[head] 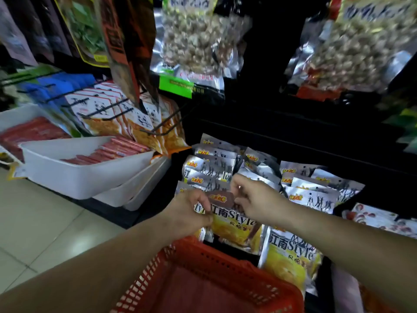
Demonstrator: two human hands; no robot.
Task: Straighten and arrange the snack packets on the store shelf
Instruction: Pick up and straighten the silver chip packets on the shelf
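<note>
"江南Style" on silver snack packet (234,224)

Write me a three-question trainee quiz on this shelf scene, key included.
1. True or false: the left hand and right hand both grip one yellow-and-silver snack packet.
2. The plastic basket nearest the camera is: A red, B blue, C white.
3. Fill in: the white trays holding red sticks sit to the packet's ____.
Key: 1 true; 2 A; 3 left.

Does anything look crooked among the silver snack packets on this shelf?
The silver foil snack packets lie in uneven overlapping stacks, several tilted. The left hand and right hand pinch the top of one yellow-fronted packet.
</note>
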